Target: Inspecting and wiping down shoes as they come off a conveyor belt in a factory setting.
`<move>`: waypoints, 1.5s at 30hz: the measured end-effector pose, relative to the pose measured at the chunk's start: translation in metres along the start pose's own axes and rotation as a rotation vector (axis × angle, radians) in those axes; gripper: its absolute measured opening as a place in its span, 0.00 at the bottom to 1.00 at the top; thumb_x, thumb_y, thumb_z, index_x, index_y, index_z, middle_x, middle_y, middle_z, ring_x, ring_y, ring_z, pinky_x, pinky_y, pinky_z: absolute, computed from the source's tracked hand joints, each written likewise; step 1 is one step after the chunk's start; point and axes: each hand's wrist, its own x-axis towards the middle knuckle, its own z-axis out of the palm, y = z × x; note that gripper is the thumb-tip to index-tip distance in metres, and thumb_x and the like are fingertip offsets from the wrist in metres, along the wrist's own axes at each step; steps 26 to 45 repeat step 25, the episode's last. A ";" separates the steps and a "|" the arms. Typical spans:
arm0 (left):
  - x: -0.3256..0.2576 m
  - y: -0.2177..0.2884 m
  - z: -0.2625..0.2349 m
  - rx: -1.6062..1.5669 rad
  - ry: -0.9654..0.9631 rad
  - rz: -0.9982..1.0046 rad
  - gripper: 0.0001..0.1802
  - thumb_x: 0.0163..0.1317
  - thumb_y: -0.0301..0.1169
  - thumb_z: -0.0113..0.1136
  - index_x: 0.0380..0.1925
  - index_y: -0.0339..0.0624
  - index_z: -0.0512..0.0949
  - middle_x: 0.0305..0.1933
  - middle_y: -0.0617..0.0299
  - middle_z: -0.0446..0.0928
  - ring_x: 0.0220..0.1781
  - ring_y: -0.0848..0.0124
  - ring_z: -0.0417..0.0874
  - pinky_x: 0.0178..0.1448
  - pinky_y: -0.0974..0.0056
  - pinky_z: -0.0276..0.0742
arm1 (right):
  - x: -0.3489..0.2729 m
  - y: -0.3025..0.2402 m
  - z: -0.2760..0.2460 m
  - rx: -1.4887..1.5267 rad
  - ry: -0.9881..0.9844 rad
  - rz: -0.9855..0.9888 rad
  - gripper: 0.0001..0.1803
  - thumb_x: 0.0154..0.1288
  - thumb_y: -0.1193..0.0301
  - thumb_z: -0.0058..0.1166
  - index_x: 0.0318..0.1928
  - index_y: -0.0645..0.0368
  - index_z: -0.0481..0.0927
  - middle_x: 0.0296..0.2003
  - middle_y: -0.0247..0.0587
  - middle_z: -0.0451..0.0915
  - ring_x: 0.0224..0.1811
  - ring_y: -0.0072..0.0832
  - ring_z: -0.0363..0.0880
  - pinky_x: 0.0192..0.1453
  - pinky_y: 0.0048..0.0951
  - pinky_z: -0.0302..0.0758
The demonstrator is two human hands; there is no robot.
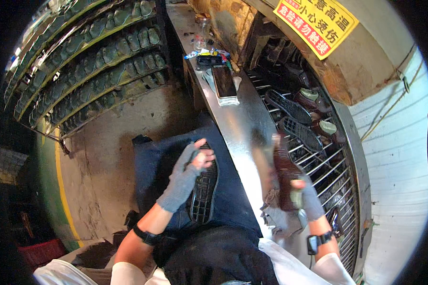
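My left hand [180,178], in a grey fingerless glove, is closed on a black shoe sole [204,197]. The sole stands lengthwise over my dark-clothed lap, its gridded face toward me. On the right, my right hand [312,202], gloved the same way, grips a dark brown shoe [284,166] with a pale patch at its near end. The shoe is smeared by motion and held over the edge between the metal ledge and the barred rack. A crumpled grey cloth [273,216] lies beside the shoe.
The barred rack [335,178] holds black soles [299,133] and brown shoes [325,127]. On the metal ledge [223,121] are a phone [224,81], a jar [202,28] and small packets. A yellow-and-red sign [317,26] hangs above. Shelves of dark shoe forms [100,59] stand at left.
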 end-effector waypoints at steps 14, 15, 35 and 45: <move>-0.031 0.052 0.003 -0.541 0.018 0.169 0.48 0.62 0.53 0.79 0.73 0.41 0.64 0.60 0.42 0.81 0.65 0.45 0.85 0.74 0.41 0.82 | 0.023 0.040 0.197 0.122 -0.427 0.331 0.46 0.78 0.37 0.54 0.74 0.65 0.71 0.66 0.46 0.81 0.65 0.32 0.83 0.73 0.34 0.78; -0.027 0.048 0.004 -0.417 0.035 0.198 0.47 0.68 0.61 0.70 0.73 0.41 0.65 0.60 0.43 0.82 0.65 0.47 0.85 0.72 0.42 0.82 | 0.026 0.045 0.192 0.110 -0.423 0.308 0.46 0.76 0.37 0.56 0.74 0.65 0.71 0.64 0.46 0.83 0.64 0.32 0.84 0.72 0.34 0.79; 0.041 -0.031 -0.038 1.362 0.083 -0.099 0.55 0.66 0.66 0.66 0.86 0.55 0.57 0.87 0.50 0.58 0.86 0.41 0.57 0.88 0.45 0.56 | 0.031 0.019 0.150 0.132 -0.251 0.284 0.39 0.75 0.41 0.61 0.67 0.64 0.80 0.55 0.44 0.89 0.54 0.34 0.90 0.63 0.35 0.86; 0.041 -0.031 -0.038 1.362 0.083 -0.099 0.55 0.66 0.66 0.66 0.86 0.55 0.57 0.87 0.50 0.58 0.86 0.41 0.57 0.88 0.45 0.56 | 0.031 0.019 0.150 0.132 -0.251 0.284 0.39 0.75 0.41 0.61 0.67 0.64 0.80 0.55 0.44 0.89 0.54 0.34 0.90 0.63 0.35 0.86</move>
